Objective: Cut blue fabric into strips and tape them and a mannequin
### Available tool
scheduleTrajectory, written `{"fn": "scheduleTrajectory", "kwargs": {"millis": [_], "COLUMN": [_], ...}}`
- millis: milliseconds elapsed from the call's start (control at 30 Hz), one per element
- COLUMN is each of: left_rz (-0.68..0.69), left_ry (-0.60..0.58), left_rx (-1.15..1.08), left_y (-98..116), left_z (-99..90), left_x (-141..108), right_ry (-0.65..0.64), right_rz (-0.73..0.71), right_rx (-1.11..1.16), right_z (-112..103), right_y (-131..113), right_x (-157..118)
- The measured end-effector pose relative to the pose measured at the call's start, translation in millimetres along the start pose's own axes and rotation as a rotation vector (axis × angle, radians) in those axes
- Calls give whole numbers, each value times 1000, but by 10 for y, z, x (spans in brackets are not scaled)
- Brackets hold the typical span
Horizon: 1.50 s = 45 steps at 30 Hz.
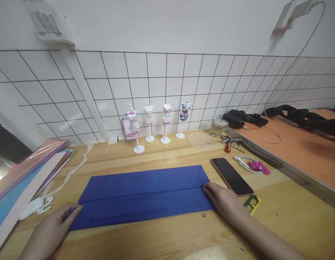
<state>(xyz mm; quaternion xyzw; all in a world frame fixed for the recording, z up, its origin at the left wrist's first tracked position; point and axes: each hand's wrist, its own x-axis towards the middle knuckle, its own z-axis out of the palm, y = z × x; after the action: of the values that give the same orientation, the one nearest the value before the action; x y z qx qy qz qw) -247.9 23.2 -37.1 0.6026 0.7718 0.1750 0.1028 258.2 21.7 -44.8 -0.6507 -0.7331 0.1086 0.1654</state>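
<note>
A long blue sheet (pixel 145 196) with a lengthwise crease lies on the wooden table. At its left end, my left hand (pixel 52 227) pinches the edge near the crease between thumb and fingers. My right hand (pixel 224 202) holds the opposite end, also close to the crease, with fingertips pressed together. Just beyond my right hand lies a dark phone (pixel 232 176), and a yellow-green cutter (pixel 253 205) is partly behind my right wrist.
Several small mannequins (pixel 166 117) stand along the wall grid. Coloured sheets (pixel 29 184) and a white hooked object (pixel 36 207) are at left. A glass jar (pixel 218 127), keys (pixel 230 141) and a pink-tufted white band (pixel 250 164) sit at right, beside an orange surface (pixel 297 144).
</note>
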Motion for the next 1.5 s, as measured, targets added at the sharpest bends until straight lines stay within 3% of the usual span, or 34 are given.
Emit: {"fn": "scheduleTrajectory", "kwargs": {"millis": [100,467,867,1100,1200,1300,1400,1500], "left_rz": [-42,14,65,82,217,552,859,845], "left_ry": [-144,-85,-113,-81,86,236,27,-162], "left_rx": [82,216,364,433,556,497,321,269], "left_y": [82,205,269,239,363,679,1055,1285], "left_z": [-34,-44,-14,-43,41,331,699,899], "left_x": [-26,-103,-92,-76,-131,-296,-533,-707], "right_ry": [50,87,90,85,89,85,79,75], "right_rz": [-35,-118,-156,-135,-106,-81,-60,-53], "right_rx": [-121,-223,-373,-599,-619,-613,-595,-569], "right_z": [52,150,148,127,107,94,50,-38], "right_y": [42,175,90,-6,-68,-104,-110,-157], "right_x": [-10,-36,-94,-79,-73,-67,-56,-78]}}
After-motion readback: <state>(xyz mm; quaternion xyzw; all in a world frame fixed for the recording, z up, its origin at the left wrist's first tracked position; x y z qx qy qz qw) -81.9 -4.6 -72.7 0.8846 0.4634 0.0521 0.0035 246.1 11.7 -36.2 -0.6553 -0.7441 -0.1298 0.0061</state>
